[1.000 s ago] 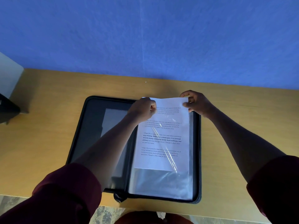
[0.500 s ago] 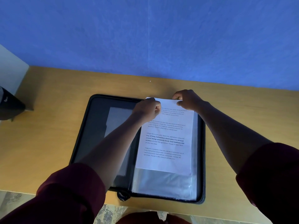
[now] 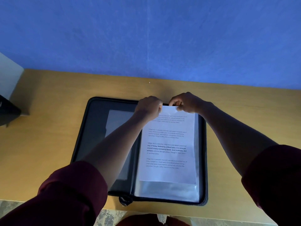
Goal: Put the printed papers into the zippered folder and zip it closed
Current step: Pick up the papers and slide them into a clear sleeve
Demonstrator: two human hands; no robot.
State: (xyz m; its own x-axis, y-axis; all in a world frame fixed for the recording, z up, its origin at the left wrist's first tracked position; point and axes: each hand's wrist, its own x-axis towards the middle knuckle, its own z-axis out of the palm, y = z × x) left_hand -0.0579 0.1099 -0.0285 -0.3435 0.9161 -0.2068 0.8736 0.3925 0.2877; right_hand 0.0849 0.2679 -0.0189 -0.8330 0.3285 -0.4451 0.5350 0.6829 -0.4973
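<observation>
A black zippered folder (image 3: 91, 132) lies open and flat on the wooden desk. On its right half is a clear plastic sleeve (image 3: 166, 190) with a white printed paper (image 3: 167, 149) partly inside it. The paper's lower edge stops a little above the sleeve's bottom. My left hand (image 3: 149, 106) pinches the paper's top left corner. My right hand (image 3: 187, 101) pinches the top edge close beside it. Both hands are at the folder's far edge. The zipper pull (image 3: 124, 200) hangs at the near edge by the spine.
The desk (image 3: 48, 128) runs against a blue wall (image 3: 146, 38). A dark object (image 3: 7, 111) and a pale panel (image 3: 8, 75) stand at the far left. Patterned floor shows past the desk's near edge.
The paper has slid further down into the sleeve. My right hand moved left along the top edge toward my left hand.
</observation>
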